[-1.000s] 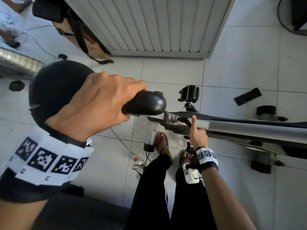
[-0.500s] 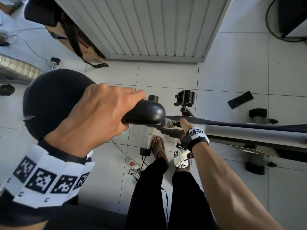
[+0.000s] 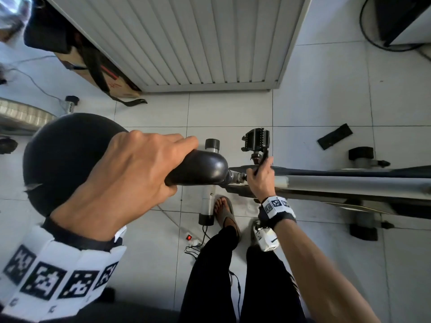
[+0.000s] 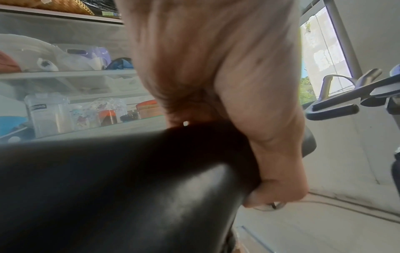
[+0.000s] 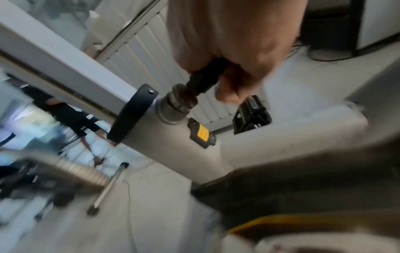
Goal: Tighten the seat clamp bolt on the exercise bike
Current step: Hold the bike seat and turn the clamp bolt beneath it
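Observation:
The black bike seat [image 3: 70,155] fills the left of the head view. My left hand [image 3: 130,173] lies over its narrow nose [image 3: 205,167], fingers curled round it; the left wrist view shows the seat [image 4: 129,188] under my thumb. Just right of the nose, my right hand [image 3: 261,176] grips the black knob of the seat clamp bolt [image 5: 205,78], which screws into a metal collar [image 5: 179,104] on the grey seat post tube [image 5: 173,137]. The knob is mostly hidden inside the fist. The grey bike frame [image 3: 349,183] runs off to the right.
A black pedal [image 3: 256,139] sits just beyond my right hand. My legs and sandalled foot [image 3: 224,213] stand below the frame, beside a power strip [image 3: 190,238] with cables. A white slatted panel [image 3: 186,43] stands ahead, a black flat piece [image 3: 334,136] lies on the tiles.
My right hand has risen from beside the frame, thumb pointing up, to the clamp knob and closed round it, then turned. My left hand stays on the seat nose.

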`<state>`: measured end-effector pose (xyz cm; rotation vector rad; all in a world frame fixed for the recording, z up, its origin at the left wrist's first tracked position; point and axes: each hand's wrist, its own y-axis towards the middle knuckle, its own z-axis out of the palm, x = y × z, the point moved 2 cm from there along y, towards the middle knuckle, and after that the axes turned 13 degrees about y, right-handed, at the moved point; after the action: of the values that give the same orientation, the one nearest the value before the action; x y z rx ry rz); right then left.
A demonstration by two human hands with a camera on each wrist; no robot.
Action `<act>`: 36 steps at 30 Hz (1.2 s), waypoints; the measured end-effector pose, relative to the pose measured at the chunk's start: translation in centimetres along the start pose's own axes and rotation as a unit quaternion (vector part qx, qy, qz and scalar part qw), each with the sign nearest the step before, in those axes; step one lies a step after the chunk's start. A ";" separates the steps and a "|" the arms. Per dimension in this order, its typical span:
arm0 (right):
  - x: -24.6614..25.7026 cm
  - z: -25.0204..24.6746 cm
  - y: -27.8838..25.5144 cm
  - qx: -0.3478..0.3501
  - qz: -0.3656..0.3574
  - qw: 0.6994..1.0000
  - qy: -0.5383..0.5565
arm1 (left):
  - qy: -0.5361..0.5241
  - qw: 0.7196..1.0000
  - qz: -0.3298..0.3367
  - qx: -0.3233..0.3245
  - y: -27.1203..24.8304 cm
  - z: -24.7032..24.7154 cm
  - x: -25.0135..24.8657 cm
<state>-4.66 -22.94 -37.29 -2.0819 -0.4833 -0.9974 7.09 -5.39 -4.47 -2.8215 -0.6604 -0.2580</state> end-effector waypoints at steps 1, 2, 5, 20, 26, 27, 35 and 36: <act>-0.4 -0.2 0.2 0.011 -0.059 0.998 0.006 | 0.003 1.000 0.003 0.005 0.0 0.1 -0.2; -1.0 -0.7 0.3 0.028 -0.108 0.994 -0.019 | 0.005 1.000 0.006 0.008 0.0 0.3 -0.3; -1.4 -2.7 -0.3 0.056 -0.278 0.949 -0.138 | -0.003 1.000 0.016 0.007 0.1 0.6 -0.5; -7.0 -3.6 -4.7 0.135 -0.092 0.984 0.065 | -0.006 0.999 0.035 0.006 0.4 0.5 -0.1; -3.8 -2.8 1.5 -0.012 0.085 0.995 -0.058 | 0.000 1.000 0.030 -0.004 0.4 0.5 -0.1; -3.0 -2.9 2.2 -0.012 0.104 0.990 -0.091 | 0.001 1.000 0.028 -0.005 0.4 0.5 -0.2; -0.3 -4.3 1.3 0.039 0.000 0.996 0.077 | 0.004 0.999 0.028 0.014 0.4 0.7 -0.1; -0.2 -4.5 0.4 0.035 -0.049 0.997 0.051 | 0.002 1.000 0.028 0.012 0.4 0.7 -0.1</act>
<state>-6.73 -26.72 -35.79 -1.9499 -0.5643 -1.1230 7.22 -5.57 -5.23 -2.8099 -0.5785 -0.2439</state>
